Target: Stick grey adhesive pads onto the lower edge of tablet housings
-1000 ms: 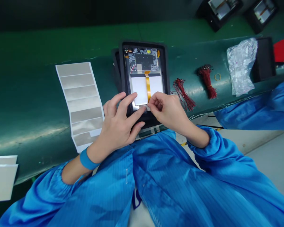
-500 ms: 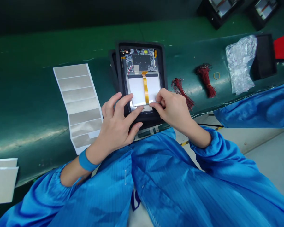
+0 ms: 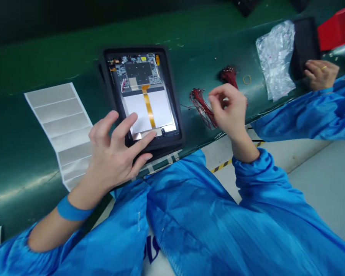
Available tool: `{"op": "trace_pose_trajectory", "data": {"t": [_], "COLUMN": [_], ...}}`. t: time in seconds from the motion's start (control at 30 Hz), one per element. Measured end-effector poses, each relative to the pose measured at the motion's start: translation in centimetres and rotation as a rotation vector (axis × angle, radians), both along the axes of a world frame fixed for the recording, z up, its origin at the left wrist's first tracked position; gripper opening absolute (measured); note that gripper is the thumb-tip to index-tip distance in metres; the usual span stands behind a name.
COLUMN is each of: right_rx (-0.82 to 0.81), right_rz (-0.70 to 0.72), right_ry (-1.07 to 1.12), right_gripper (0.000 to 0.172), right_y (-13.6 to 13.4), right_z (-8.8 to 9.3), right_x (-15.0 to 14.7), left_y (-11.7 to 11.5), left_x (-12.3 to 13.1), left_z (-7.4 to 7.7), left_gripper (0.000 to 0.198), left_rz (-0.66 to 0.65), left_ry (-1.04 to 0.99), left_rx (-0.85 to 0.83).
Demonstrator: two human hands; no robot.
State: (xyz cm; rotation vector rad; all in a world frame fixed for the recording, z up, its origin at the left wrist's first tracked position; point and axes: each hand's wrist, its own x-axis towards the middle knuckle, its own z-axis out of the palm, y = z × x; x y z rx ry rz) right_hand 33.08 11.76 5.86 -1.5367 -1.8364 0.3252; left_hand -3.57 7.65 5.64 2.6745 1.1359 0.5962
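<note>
An opened tablet-like device (image 3: 138,73) lies in a black foam tray (image 3: 176,115), showing a circuit board, white battery panels (image 3: 163,105) and an orange ribbon cable (image 3: 148,107). My left hand (image 3: 112,151) rests over its lower left part with fingers spread, the index fingertip touching the bottom edge by a pale strip. Raised off the device to the right, my right hand (image 3: 228,109) has thumb and index finger pinched; whatever lies between the tips is too small to make out. Just left of it is a bundle of dark red wires (image 3: 202,105).
A sheet of silvery labels (image 3: 64,126) lies left of the tray. Beyond my right hand are a second wire bundle (image 3: 229,74), a rubber band (image 3: 247,79), a clear plastic bag (image 3: 276,57) and a red bin (image 3: 337,28). A co-worker's hand (image 3: 322,74) touches a black tray (image 3: 306,46).
My right hand has left the device's lower edge and moved right, beside the red wires. My left hand stays on the device. The view has shifted, and a co-worker's hand has appeared.
</note>
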Motion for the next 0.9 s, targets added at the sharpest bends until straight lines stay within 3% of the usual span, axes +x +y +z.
{"op": "trace_pose_trajectory", "data": {"t": [0.07, 0.17, 0.33, 0.47, 0.6, 0.73, 0.9], "right_rx": [-0.105, -0.216, -0.345, -0.35, -0.254, -0.112, -0.065], "right_rz": [0.075, 0.154, 0.255, 0.373, 0.371, 0.442, 0.587], "right_ry": [-0.188, -0.364, -0.469, -0.46, -0.342, -0.306, -0.265], "right_gripper": [0.01, 0.008, 0.011, 0.012, 0.012, 0.023, 0.042], "right_y": [1.2, 2.7, 4.8, 6.2, 6.4, 5.1, 2.9], "right_z": [-1.2, -2.8, -4.2, -4.5, -2.6, 0.9, 3.9], "right_x": [0.8, -0.3, -2.7, -2.2, -0.3, 0.6, -0.6], "left_y": [0.4, 0.6, -0.3, -0.5, 0.2, 2.2, 5.6], "left_x": [0.2, -0.6, -2.0, -0.2, 2.9, 6.0, 8.3], "left_z": [-0.3, -0.9, -1.4, -0.6, 1.9, 3.9, 3.7], "left_gripper": [0.063, 0.061, 0.054, 0.05, 0.028, 0.016, 0.049], "left_rz": [-0.038, -0.044, 0.066, 0.123, 0.275, 0.329, 0.14], "left_ry": [-0.02, -0.095, -0.156, -0.31, -0.496, -0.637, -0.759], "left_rx": [0.01, -0.001, -0.076, 0.054, 0.039, -0.22, -0.582]}}
